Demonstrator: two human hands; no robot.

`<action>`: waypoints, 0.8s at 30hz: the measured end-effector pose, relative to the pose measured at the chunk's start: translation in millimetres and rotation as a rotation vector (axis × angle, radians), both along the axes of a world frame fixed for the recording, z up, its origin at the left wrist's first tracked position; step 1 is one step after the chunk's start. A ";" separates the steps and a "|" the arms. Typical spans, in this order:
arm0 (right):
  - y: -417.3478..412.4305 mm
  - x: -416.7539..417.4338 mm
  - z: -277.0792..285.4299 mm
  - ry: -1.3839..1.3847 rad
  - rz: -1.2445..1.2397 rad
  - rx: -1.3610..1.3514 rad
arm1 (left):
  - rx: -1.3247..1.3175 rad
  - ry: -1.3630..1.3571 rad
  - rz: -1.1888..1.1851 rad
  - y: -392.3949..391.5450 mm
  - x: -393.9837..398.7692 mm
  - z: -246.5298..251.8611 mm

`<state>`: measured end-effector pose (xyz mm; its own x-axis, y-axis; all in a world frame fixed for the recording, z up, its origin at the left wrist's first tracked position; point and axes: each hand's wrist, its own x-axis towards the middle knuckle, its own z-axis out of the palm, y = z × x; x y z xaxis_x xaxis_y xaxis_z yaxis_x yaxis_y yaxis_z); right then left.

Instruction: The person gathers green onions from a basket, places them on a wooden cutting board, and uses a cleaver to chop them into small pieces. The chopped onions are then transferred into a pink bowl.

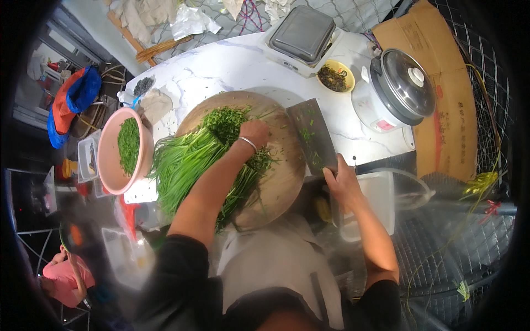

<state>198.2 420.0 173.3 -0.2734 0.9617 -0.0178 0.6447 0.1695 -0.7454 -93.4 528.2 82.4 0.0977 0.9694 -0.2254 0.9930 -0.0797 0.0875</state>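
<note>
A large bundle of green chives lies across the round wooden chopping board, its cut ends toward the board's middle. Chopped pieces are heaped at that end. My left hand, a silver bangle at its wrist, rests at the heap with fingers curled down; what they grip is hidden. In my right hand is the handle of a broad cleaver. Its blade is held over the board's right edge, angled away from the chives, with green bits stuck to its face.
A pink basin with chopped greens stands left. Behind the board are a lidded container and a yellow bowl of dark food. A rice cooker stands right, above a white bin. A person in pink is far left.
</note>
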 end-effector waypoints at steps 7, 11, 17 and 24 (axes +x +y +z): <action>-2.1 15.1 -5.9 -0.006 0.018 0.069 | 0.034 -0.105 0.041 50.4 -32.6 0.4; -4.8 20.4 -3.6 -0.003 0.006 0.036 | 0.005 0.020 -0.004 53.9 -27.5 -16.2; 0.9 22.5 -10.7 0.036 0.020 0.062 | -0.019 0.058 -0.051 38.4 -22.1 8.6; 8.7 7.1 -4.6 0.002 0.199 -0.015 | 0.166 -0.172 0.095 -81.2 -78.7 109.1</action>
